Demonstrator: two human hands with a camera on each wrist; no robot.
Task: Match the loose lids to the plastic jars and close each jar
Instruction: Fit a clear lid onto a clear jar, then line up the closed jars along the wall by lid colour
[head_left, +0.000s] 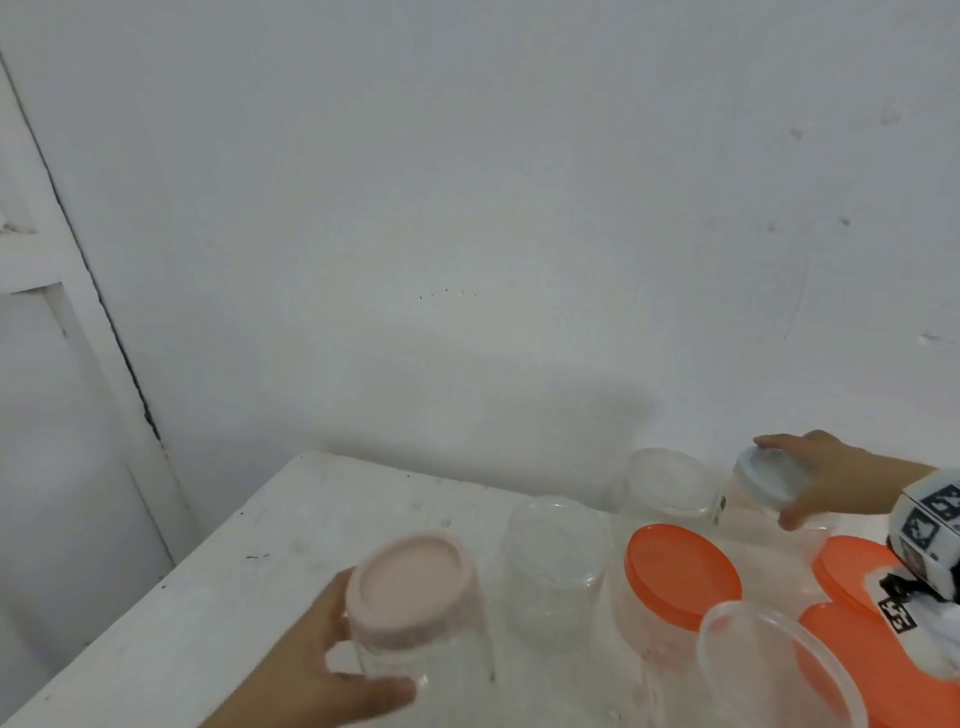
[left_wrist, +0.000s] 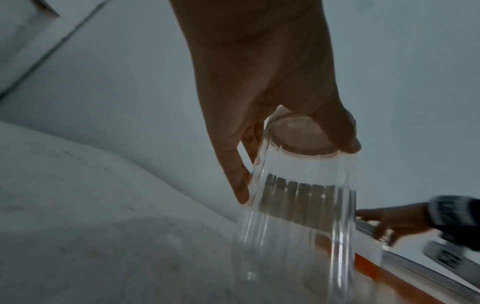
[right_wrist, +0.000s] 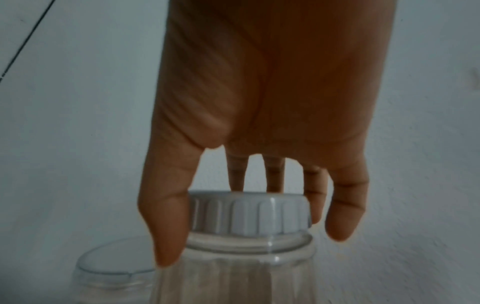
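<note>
Left hand: my left hand is wrapped round the upper part of the pink-lidded jar — thumb on the near side, fingers behind the clear wall, as the left wrist view shows.
Pink-lidded jar: clear and ribbed, at the near left of the white counter; the pink lid sits on its mouth, and the jar leans in my grip. Whether its base touches the counter I cannot tell.
Right hand: my right hand reaches to the far right and grips the grey lid — thumb on one side of the ribbed rim, fingers round the far side, seen close in the right wrist view.
Grey lid: seated on the neck of a clear jar near the wall; the lid looks level on it.
Open jars: one clear jar stands just right of the pink-lidded one; another stands behind it, just beside the jar under my right hand, with a domed clear top.
Orange lids: one orange lid rests on a clear jar in the middle; two more lie at the right edge, partly hidden by my wrist camera.
Foreground: a clear rounded lid or rim sits nearest me, blurred.
</note>
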